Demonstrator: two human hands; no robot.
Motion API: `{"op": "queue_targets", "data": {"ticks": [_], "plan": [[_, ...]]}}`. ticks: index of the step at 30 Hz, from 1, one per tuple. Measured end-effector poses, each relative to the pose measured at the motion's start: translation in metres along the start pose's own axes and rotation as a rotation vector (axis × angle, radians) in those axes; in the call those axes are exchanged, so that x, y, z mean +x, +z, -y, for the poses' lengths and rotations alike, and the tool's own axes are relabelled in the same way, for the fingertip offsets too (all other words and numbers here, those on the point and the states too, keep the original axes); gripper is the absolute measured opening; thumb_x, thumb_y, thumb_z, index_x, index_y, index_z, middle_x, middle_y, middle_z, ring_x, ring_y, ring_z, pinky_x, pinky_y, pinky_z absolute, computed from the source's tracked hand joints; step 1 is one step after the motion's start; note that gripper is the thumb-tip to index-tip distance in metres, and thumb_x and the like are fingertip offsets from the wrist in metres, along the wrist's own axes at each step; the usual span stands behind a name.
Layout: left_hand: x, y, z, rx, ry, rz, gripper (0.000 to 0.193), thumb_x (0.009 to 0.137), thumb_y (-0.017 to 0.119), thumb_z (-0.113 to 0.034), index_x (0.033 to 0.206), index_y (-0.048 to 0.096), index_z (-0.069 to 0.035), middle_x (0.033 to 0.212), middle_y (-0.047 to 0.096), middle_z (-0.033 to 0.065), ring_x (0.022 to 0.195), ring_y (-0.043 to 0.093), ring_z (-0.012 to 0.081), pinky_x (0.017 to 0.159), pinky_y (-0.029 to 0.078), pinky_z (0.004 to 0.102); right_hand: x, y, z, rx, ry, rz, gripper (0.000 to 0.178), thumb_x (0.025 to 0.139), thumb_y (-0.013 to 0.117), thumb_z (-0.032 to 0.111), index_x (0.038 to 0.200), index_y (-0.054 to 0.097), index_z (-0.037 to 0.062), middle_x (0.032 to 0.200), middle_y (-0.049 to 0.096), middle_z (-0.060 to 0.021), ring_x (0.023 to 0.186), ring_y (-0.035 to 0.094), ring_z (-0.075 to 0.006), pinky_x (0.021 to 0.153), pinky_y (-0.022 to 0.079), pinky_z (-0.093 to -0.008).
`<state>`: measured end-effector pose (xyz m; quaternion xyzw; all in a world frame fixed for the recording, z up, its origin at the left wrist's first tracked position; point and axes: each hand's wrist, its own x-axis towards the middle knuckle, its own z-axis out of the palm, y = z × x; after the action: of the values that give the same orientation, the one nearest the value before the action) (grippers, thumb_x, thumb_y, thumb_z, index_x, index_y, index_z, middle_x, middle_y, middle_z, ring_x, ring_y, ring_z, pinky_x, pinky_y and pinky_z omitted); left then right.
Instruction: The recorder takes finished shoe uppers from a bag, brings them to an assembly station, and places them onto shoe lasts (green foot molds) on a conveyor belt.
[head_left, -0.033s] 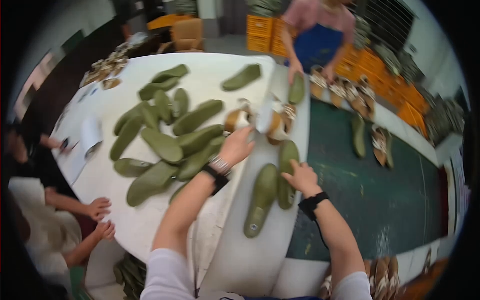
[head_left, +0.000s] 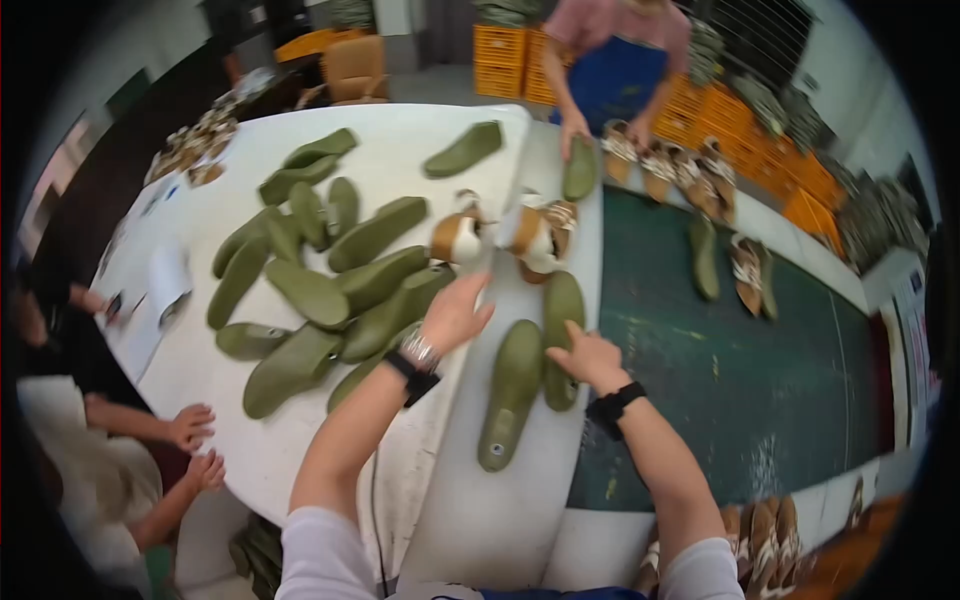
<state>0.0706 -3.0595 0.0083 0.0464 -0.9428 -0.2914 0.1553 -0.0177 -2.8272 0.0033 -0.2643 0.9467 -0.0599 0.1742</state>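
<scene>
My left hand [head_left: 452,312] hovers with its fingers spread over the near edge of a pile of olive green shoe soles [head_left: 310,290] on the white table [head_left: 400,150]. It holds nothing. My right hand [head_left: 590,358] lies on a green sole [head_left: 560,335] on the white ledge, thumb and fingers at its edge. A second green sole [head_left: 510,390] lies beside it, to the left. Brown and white sandal uppers [head_left: 455,238] sit just beyond my left hand.
A person in a blue apron [head_left: 620,70] across the dark green belt [head_left: 730,370] touches a sole [head_left: 580,168] next to several sandals [head_left: 680,170]. Another person's hands [head_left: 190,425] rest at the table's left edge. Orange crates [head_left: 500,45] stand behind.
My left hand has drawn back a little from the sandal uppers toward me. My right hand stays on the same sole.
</scene>
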Motion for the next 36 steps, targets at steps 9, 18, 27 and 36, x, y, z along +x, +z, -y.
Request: {"op": "queue_targets", "data": {"ticks": [9, 18, 27, 36], "plan": [[-0.115, 0.112, -0.080, -0.277, -0.246, 0.074, 0.070, 0.069, 0.069, -0.014, 0.129, 0.037, -0.001, 0.127, 0.043, 0.0241, 0.117, 0.044, 0.0360, 0.098, 0.037, 0.0378, -0.056, 0.026, -0.048, 0.364, 0.035, -0.072, 0.073, 0.077, 0.060, 0.027, 0.139, 0.023, 0.0195, 0.094, 0.063, -0.0230, 0.089, 0.061, -0.0375, 0.076, 0.049, -0.0457], [-0.158, 0.108, -0.123, -0.732, -0.503, 0.059, 0.074, 0.067, 0.053, 0.010, 0.134, 0.028, -0.005, 0.121, 0.047, 0.0161, 0.101, 0.054, 0.0254, 0.083, 0.047, 0.0315, -0.176, -0.035, -0.239, 1.531, 0.372, -0.049, 0.050, 0.083, 0.059, 0.026, 0.129, 0.041, 0.0160, 0.084, 0.051, 0.0020, 0.054, 0.038, -0.0058, 0.043, 0.026, -0.0221], [-0.053, 0.230, -0.286, -1.037, -0.391, 0.373, 0.059, 0.072, 0.051, 0.011, 0.126, 0.038, -0.009, 0.115, 0.049, 0.0127, 0.104, 0.052, 0.0237, 0.083, 0.048, 0.0337, -0.253, -0.044, -0.469, 0.507, 0.696, -0.495, 0.068, 0.073, 0.063, 0.030, 0.134, 0.036, 0.0166, 0.113, 0.059, -0.0173, 0.102, 0.057, -0.0337, 0.088, 0.045, -0.0394], [-0.040, 0.430, -0.376, -0.416, -0.072, 0.254, 0.066, 0.070, 0.058, 0.000, 0.130, 0.032, -0.003, 0.138, 0.019, 0.0321, 0.130, 0.019, 0.0459, 0.107, 0.022, 0.0435, -0.277, 0.037, -0.600, 0.081, 0.964, -0.340, 0.057, 0.089, 0.035, 0.011, 0.141, 0.023, 0.0299, 0.105, 0.060, -0.0180, 0.090, 0.062, -0.0329, 0.075, 0.050, -0.0408]]}}
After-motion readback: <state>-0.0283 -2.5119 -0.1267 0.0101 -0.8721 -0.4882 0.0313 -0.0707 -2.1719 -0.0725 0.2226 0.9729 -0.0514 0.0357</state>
